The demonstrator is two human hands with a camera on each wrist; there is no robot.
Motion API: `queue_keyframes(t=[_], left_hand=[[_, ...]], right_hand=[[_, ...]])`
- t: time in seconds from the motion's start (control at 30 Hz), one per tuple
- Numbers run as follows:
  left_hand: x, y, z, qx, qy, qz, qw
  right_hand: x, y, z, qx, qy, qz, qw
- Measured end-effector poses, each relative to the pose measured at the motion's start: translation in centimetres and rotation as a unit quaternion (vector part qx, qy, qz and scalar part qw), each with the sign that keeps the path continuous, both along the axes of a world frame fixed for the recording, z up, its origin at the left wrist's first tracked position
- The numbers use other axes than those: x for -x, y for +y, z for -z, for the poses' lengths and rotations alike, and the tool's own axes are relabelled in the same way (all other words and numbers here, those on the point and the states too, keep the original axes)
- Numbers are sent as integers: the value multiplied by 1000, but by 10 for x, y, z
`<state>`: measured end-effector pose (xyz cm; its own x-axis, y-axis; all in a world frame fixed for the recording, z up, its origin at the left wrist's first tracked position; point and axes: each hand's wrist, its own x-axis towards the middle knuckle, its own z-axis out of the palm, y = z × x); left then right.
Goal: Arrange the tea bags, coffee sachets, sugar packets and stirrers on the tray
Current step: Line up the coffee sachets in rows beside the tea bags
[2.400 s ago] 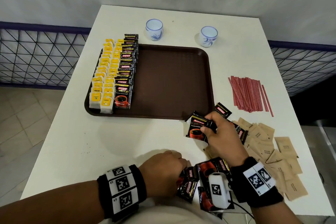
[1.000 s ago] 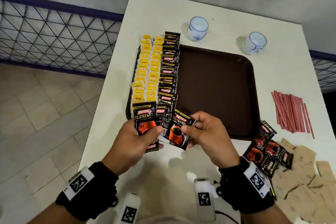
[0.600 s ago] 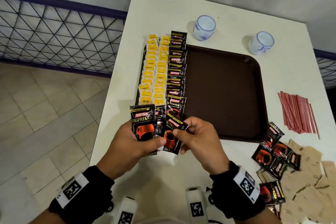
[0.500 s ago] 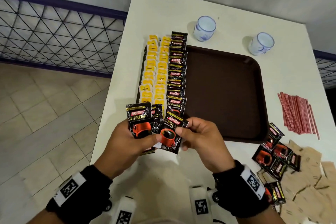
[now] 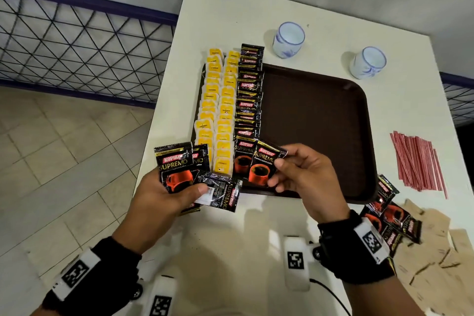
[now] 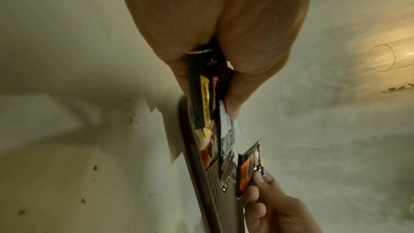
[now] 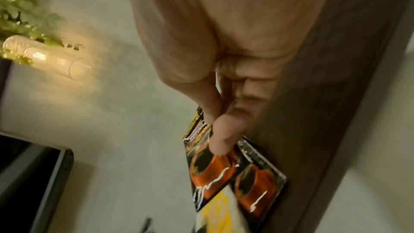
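The brown tray (image 5: 315, 123) holds two rows of yellow tea bags (image 5: 218, 110) and one row of black coffee sachets (image 5: 248, 100) along its left side. My left hand (image 5: 164, 195) grips a fan of several coffee sachets (image 5: 177, 164) over the table's front left edge. My right hand (image 5: 302, 174) pinches a single coffee sachet (image 5: 264, 164) by its right edge, over the near end of the sachet row. In the right wrist view this sachet (image 7: 208, 169) hangs below my fingertips (image 7: 218, 146). Red stirrers (image 5: 418, 164) and brown sugar packets (image 5: 436, 251) lie on the table at right.
Two white-and-blue cups (image 5: 288, 40) (image 5: 368, 61) stand behind the tray. Loose coffee sachets (image 5: 389, 213) lie by the tray's near right corner. A blue wire fence (image 5: 77, 41) and tiled floor are left of the white table (image 5: 230, 251).
Both hands came up from the near table edge to the tray's front left. My right hand has pulled one sachet away from the left hand's fan toward the row's near end.
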<state>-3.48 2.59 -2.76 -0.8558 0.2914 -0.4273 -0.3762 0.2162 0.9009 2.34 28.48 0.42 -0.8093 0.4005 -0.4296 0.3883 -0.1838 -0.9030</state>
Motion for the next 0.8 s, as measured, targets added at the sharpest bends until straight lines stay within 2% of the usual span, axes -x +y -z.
queue_keyframes(t=[0.23, 0.57, 0.8], left_hand=[[0, -14, -2, 35, -6, -28, 999], [0, -15, 0, 48, -22, -32, 998], [0, -11, -4, 41, -30, -21, 999]], right_hand=[[13, -2, 18, -87, -37, -33, 995], [19, -7, 30, -89, -84, -74, 990], [22, -10, 30, -89, -79, -81, 990]])
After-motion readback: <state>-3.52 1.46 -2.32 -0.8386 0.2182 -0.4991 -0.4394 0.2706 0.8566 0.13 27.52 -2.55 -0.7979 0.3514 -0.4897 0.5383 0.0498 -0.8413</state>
